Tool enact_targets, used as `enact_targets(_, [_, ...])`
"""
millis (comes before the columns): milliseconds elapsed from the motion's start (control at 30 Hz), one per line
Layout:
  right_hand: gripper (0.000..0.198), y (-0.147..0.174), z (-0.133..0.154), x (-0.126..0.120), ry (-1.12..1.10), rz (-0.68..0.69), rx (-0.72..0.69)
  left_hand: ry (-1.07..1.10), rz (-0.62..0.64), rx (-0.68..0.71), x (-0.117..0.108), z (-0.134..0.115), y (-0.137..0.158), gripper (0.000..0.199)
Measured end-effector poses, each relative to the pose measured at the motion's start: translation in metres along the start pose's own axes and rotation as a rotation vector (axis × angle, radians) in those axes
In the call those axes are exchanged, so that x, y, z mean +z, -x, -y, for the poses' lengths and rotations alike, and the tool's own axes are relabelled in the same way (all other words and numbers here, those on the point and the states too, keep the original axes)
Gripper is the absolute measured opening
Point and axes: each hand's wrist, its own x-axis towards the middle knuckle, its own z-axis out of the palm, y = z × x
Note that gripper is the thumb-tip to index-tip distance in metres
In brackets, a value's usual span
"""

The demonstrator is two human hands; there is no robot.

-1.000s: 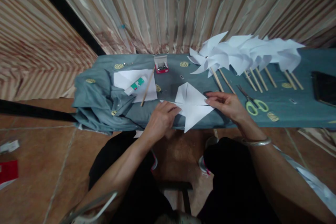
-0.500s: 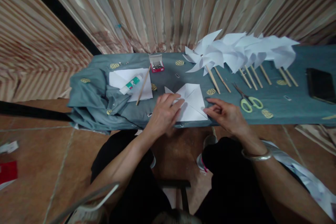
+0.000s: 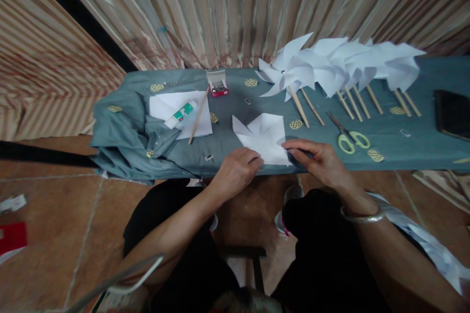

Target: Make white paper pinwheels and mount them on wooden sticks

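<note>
A white paper square (image 3: 270, 139), cut in from its corners, lies near the front edge of the cloth-covered bench. My left hand (image 3: 238, 168) is closed at its lower left edge, the fingertips pinching the paper there. On the other side, my right hand (image 3: 314, 156) holds the paper's right edge between thumb and forefinger. The paper's upper points stand a little raised. Right of my right hand lie scissors (image 3: 347, 134) with light green handles. What the left fingertips press on is partly hidden.
Finished paper pinwheels (image 3: 341, 66) on wooden sticks lie in a row at the back right. A small red box (image 3: 219, 89) of metal pins stands open. Left are paper sheets (image 3: 159, 102), a glue stick (image 3: 181, 114) and a loose stick (image 3: 199, 117). A dark phone (image 3: 451, 113) lies far right.
My left hand has drawn back from the middle of the paper to its lower left edge. My right thumb and forefinger have closed on the right edge.
</note>
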Motion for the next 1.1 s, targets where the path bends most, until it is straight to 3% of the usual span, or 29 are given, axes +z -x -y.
enact_targets(200, [0.025,0.003,0.003,0.004,-0.088,0.077,-0.030,0.021,-0.086,-0.031,-0.006,0.010,0.010,0.019])
enact_targets(300, [0.026,0.003,0.005,0.014,-0.100,0.094,-0.083,0.041,-0.062,-0.023,-0.007,0.011,0.011,0.019])
enact_targets(467, [0.011,-0.001,0.008,0.024,-0.189,0.104,-0.073,0.068,0.001,-0.032,-0.007,0.009,0.011,0.019])
enact_targets(700, [0.008,-0.012,0.006,0.035,-0.250,0.001,-0.032,0.063,-0.002,-0.022,-0.005,0.007,0.012,0.017])
enact_targets(933, [0.005,-0.018,0.003,0.047,-0.080,-0.127,-0.043,0.121,-0.064,-0.043,-0.001,0.005,0.012,0.032])
enact_targets(1100, [0.004,-0.020,0.009,0.048,0.020,-0.150,-0.071,0.175,-0.079,-0.045,0.002,0.006,0.012,0.023])
